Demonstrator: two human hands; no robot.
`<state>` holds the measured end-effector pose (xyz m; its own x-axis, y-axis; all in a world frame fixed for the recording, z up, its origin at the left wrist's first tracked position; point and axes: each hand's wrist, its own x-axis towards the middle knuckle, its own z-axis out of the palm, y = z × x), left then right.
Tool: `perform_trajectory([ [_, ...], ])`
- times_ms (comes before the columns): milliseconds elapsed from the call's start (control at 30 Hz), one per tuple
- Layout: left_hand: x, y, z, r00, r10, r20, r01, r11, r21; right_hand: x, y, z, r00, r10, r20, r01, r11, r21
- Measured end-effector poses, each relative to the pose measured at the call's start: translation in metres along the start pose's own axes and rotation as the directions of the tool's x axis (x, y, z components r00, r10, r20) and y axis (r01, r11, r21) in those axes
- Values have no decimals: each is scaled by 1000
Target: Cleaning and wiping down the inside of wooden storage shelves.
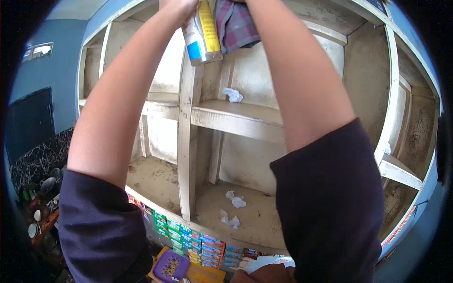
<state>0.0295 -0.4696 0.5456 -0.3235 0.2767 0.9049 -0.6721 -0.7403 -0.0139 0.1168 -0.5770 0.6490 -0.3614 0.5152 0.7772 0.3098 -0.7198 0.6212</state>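
Both arms reach up past the top edge of the view. My left hand (179,7) is wrapped around the upper part of a bottle (203,37) with a white, yellow and blue label. Beside the bottle hangs a grey and purple checked cloth (236,28). Only a sliver of my right hand (239,1) shows at the cloth's top edge; its fingers are hidden. Behind them stands a white wooden shelf unit (237,123) with stained compartments. One crumpled white paper (233,95) lies on the middle shelf, and several crumpled papers (238,202) lie on the lower one.
Strips of colourful sachets (191,244) hang below the shelf unit. A purple tray (171,266) rests on a yellow surface under them. Dishes (33,230) and cookware crowd the lower left. A wooden upright (186,141) divides the compartments.
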Motion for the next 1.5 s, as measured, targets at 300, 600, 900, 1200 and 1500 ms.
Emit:
perform_trajectory([
  [300,-4,40,57,981,-14,193,95,903,-419,-87,103,-81,978,-107,-179,19,901,-434],
  [600,-67,149,149,943,82,322,63,908,-414,-225,176,-240,813,537,-226,-582,767,-269],
  [900,-106,210,198,736,470,487,-342,879,-332,-288,103,-291,948,310,-74,-319,919,-230],
  [1200,-99,233,183,508,475,719,-461,855,-239,-349,47,-262,935,330,127,-302,932,-201],
  [1500,-106,190,151,716,312,625,-350,934,-65,-263,125,-195,897,376,-234,-383,924,18],
])
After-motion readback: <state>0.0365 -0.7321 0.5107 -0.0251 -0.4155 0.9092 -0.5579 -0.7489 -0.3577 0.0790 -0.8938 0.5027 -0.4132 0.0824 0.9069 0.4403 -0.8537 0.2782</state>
